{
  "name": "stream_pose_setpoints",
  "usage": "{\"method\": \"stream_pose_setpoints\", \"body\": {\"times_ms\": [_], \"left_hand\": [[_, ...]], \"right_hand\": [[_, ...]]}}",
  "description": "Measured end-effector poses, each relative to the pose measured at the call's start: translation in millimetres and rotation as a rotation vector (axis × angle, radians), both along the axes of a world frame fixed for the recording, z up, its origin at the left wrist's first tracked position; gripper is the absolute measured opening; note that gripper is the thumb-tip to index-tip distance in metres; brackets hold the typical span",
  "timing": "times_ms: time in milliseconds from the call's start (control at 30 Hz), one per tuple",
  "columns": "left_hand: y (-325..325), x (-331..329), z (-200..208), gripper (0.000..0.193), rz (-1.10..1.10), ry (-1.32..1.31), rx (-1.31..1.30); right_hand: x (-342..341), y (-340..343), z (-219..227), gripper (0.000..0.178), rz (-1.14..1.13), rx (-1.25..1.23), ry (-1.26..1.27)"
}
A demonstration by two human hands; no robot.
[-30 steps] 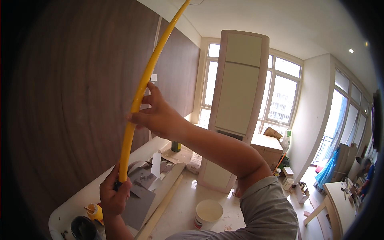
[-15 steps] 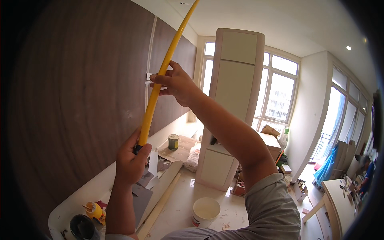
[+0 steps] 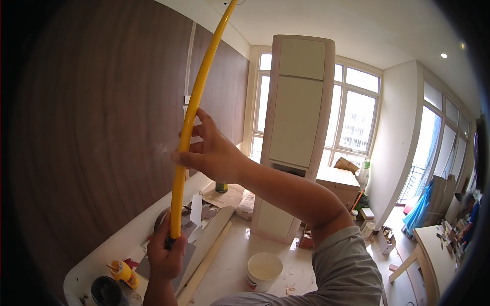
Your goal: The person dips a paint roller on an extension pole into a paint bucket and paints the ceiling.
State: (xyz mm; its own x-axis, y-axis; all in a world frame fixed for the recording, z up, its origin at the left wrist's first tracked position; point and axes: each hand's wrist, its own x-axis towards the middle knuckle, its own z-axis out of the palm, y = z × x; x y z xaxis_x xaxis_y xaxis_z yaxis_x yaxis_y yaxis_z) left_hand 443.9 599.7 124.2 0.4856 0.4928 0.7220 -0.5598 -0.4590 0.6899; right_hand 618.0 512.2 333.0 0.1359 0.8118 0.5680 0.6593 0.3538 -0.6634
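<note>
A long yellow tape measure blade rises from low in front of me to the top of the picture, bowing slightly. Low on the left, my left hand is closed around the dark tape measure case, which is mostly hidden by the fingers. My right hand grips the blade farther up, with the thumb on the near side and fingers bent round it. Behind the blade stands a dark wood-grain wall panel with a pale vertical groove and a small white fitting.
Below the panel, a white ledge carries a yellow bottle, a dark bowl and a can. A white bucket stands on the floor before a tall cabinet. At right, another person is by a table.
Both hands have moved down, the left one by a good deal. My right hand now grips the blade lower in the picture, and the blade has shifted slightly left.
</note>
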Motion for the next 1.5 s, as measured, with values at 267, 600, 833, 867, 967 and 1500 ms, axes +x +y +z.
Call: {"method": "stream_pose_setpoints", "body": {"times_ms": [267,600,833,867,967,1500], "left_hand": [[7,19,40,0.057,-0.022,0.025,-0.040],[-1,39,56,0.058,-0.042,0.110,-0.140],[0,38,47,0.062,-0.048,0.055,0.014],[0,44,53,0.062,-0.055,0.059,0.006],[1,59,75,0.059,-0.034,0.090,-0.047],[-2,38,31,0.061,-0.012,0.059,-0.020]], "right_hand": [[25,21,32,0.108,-0.065,0.075,0.027],[49,24,29,0.109,-0.058,0.146,0.132],[46,10,31,0.108,-0.122,0.188,0.057],[50,12,37,0.108,-0.138,0.171,0.066],[64,20,54,0.107,-0.144,0.195,0.135],[37,7,19,0.113,-0.124,0.110,0.055]]}}
